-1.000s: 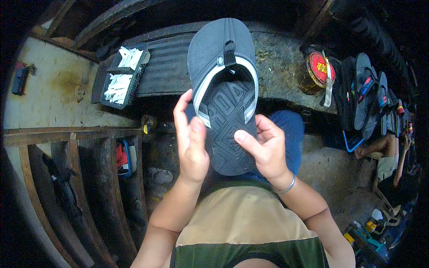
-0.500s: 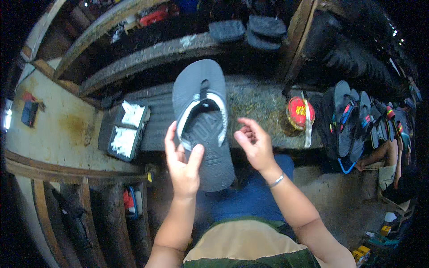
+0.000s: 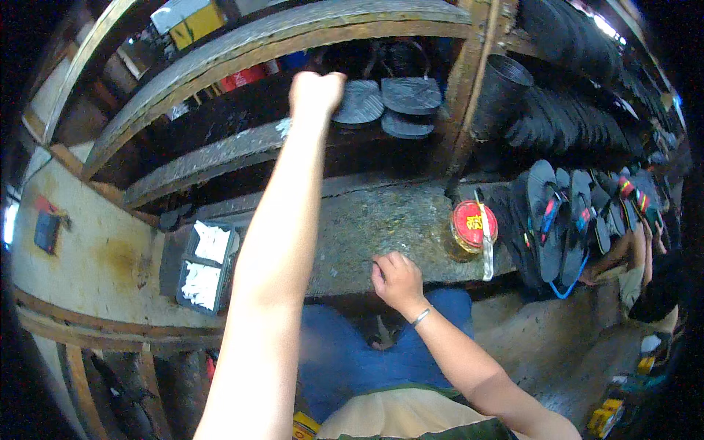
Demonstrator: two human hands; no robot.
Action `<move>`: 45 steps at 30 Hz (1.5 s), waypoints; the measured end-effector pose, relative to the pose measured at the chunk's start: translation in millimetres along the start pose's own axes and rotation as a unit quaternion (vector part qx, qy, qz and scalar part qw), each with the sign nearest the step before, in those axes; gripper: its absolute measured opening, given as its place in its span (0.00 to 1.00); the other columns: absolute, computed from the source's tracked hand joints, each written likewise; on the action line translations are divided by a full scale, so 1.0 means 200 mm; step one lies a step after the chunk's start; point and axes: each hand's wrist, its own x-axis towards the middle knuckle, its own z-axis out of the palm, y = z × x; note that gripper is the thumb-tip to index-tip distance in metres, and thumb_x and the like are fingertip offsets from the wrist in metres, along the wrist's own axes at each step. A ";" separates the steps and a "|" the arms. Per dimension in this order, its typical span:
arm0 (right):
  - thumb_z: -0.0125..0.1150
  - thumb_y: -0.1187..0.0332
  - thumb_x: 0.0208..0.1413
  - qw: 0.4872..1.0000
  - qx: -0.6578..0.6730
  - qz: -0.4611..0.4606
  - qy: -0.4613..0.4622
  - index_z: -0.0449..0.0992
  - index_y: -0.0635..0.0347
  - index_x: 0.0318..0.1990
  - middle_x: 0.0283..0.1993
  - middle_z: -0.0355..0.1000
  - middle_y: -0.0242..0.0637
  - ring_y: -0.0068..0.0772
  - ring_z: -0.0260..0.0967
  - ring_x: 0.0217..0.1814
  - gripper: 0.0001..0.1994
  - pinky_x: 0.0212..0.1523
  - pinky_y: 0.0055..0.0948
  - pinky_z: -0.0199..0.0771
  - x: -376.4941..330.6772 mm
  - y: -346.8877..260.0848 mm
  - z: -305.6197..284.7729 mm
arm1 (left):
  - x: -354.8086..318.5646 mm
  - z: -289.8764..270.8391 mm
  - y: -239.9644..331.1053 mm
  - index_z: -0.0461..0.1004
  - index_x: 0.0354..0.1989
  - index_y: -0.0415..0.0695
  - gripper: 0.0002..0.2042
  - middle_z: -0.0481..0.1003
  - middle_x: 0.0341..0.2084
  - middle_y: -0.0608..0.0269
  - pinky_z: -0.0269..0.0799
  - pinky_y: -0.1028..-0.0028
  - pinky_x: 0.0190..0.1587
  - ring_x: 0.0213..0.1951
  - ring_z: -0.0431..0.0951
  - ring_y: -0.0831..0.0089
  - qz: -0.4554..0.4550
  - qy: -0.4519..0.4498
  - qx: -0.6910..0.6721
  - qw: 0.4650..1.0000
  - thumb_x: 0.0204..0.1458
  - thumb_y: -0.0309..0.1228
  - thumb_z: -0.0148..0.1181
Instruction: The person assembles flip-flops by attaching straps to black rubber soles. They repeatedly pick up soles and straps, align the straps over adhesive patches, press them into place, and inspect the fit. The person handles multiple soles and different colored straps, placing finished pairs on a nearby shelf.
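My left arm reaches far up to a dark wooden shelf [image 3: 220, 150]. There my left hand [image 3: 315, 92] is curled into a fist against the edge of a grey flip-flop [image 3: 359, 103] that lies flat on the shelf. Two more dark soles [image 3: 411, 95] sit just to its right. My right hand [image 3: 396, 280] rests with its fingers curled on the front edge of the grey stone bench [image 3: 367, 220] and holds nothing.
A black tray of white pieces [image 3: 207, 264] sits at the bench's left end. A jar with a red lid [image 3: 473, 227] stands at its right. Several flip-flops [image 3: 565, 216] stand in a row beyond it, with another person's hand [image 3: 623, 253] on them. A wooden post [image 3: 469, 81] stands beside a black tube [image 3: 502, 92].
The grey flip-flop, held in front of me by both hands before, has gone up to the shelf with my left hand. My right hand let go and dropped to the bench edge.
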 end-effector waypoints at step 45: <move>0.64 0.58 0.66 0.867 0.376 0.309 -0.105 0.80 0.62 0.55 0.45 0.81 0.37 0.26 0.77 0.43 0.18 0.43 0.26 0.75 0.22 -0.20 0.02 | -0.81 -0.03 -1.21 0.68 0.45 0.43 0.18 0.75 0.28 0.65 0.70 0.76 0.29 0.27 0.75 0.76 -0.120 0.239 -0.569 0.777 0.50 0.16 0.70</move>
